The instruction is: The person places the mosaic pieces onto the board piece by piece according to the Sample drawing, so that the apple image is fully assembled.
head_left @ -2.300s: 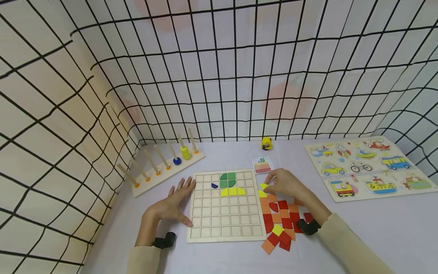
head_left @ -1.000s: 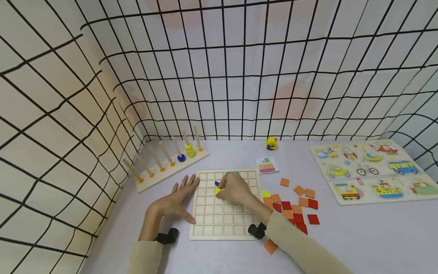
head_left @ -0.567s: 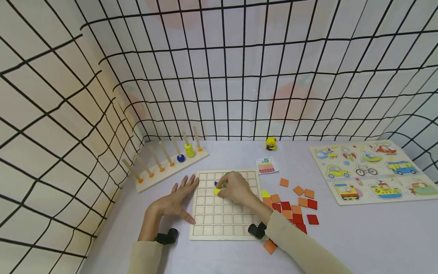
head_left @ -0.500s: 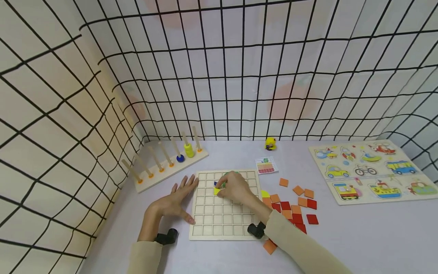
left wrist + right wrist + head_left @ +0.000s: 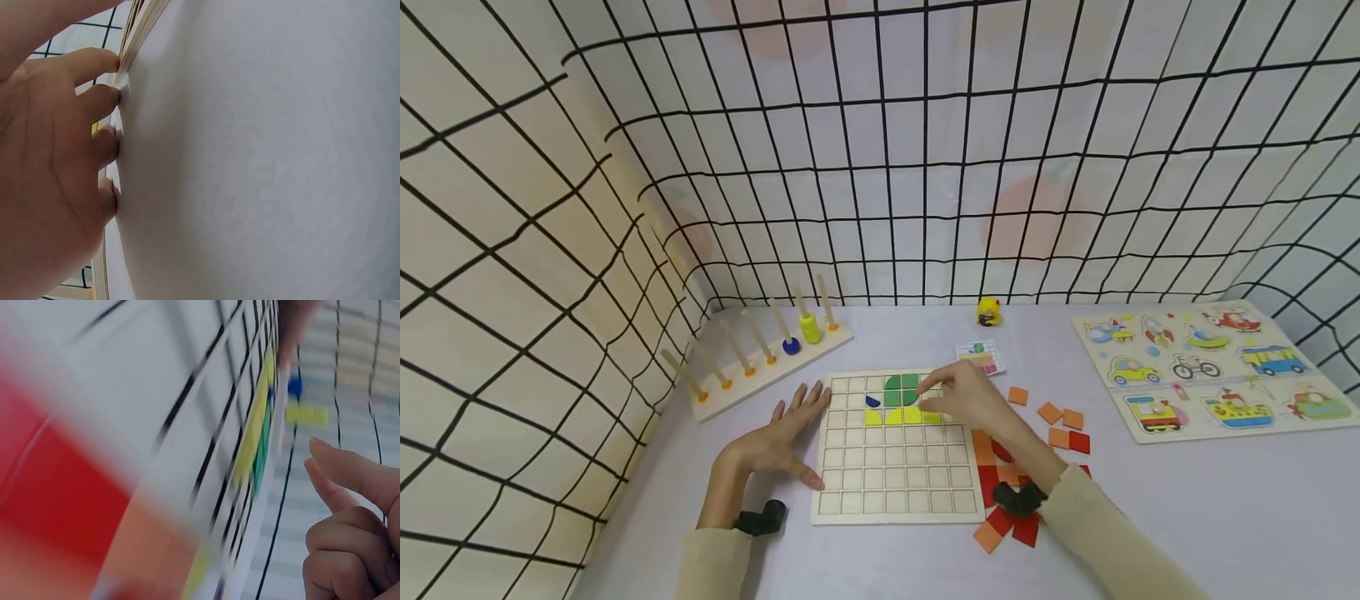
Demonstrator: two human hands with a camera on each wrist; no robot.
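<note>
My left hand (image 5: 775, 446) rests against the left edge of the wooden grid board (image 5: 886, 479), thumb and fingers spread; its fingertips touch the rim in the left wrist view. Over the board's upper right part hovers my right hand (image 5: 966, 396). Thumb and index finger point left with a small gap and nothing between them, the other fingers bent in the right wrist view. On the board lie green tiles (image 5: 910, 381) in a leaf shape, a small dark blue piece (image 5: 872, 401) to their left, and a row of yellow tiles (image 5: 892, 417) just below.
Loose orange and red tiles (image 5: 987, 477) lie along the board's right side, partly under my right arm. A pattern card (image 5: 981, 357) and yellow toy duck (image 5: 988, 312) are behind. Left stands a peg rack (image 5: 760, 379); right lies a picture puzzle (image 5: 1210, 375).
My right hand carried a yellow tile from the pile to the left end of the yellow row, let go of it and moved back right. My left hand stayed at the board's edge.
</note>
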